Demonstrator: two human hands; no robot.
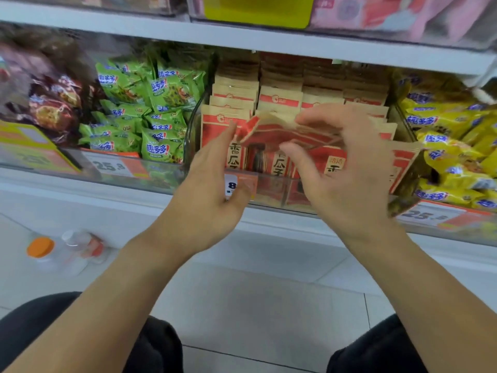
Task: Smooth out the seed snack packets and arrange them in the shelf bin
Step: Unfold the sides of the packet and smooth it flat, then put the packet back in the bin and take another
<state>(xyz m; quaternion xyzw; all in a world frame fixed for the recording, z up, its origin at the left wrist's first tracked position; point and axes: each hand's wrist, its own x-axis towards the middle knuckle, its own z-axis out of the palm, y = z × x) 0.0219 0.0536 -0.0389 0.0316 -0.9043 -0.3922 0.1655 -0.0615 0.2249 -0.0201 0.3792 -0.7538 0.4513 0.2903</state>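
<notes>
Seed packet (282, 127) lies bent over the front rows in the shelf bin (269, 189), long axis left to right. Right hand (347, 168) pinches its right end; left hand (212, 189), fingers straight, touches its left end. Both equally near.

Left hand (212, 181) reaching forward with fingers straight, right hand (347, 168) raised, fingers loosely curled

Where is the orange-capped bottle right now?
In the head view, the orange-capped bottle sits low on the left, below the shelf bins and left of the left hand.
</notes>
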